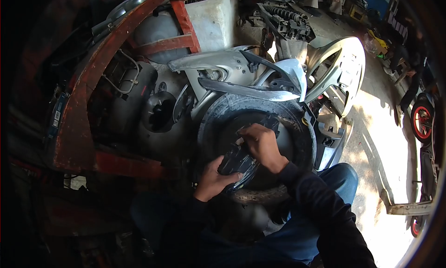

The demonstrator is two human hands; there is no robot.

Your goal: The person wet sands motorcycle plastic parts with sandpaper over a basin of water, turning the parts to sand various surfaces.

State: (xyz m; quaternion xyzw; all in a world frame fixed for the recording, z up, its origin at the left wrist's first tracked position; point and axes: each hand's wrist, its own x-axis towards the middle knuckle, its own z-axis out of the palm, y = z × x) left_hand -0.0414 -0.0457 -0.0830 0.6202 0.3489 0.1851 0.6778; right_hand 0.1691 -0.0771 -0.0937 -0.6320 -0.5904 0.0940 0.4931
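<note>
My left hand (214, 179) grips the lower left side of a dark, glossy plastic part (238, 160), its thumb lying over the top. Close above it, my right hand (261, 145) is closed with its fingers pinched at the part's upper edge. Whatever sits between those fingertips is too small and shaded to make out. The part is held tilted over a dusty tyre (210, 117) that lies flat in front of my knees. Along the tyre's far edge rest silver-grey motorcycle body panels (232, 66).
A red metal frame (76, 124) stands on the left, with a grey cylinder (134, 98) inside it. A pale curved panel (350, 66) rises at the right. Farther right are a sunlit floor (371, 152) and a red-rimmed wheel (422, 121). Other people show at the back.
</note>
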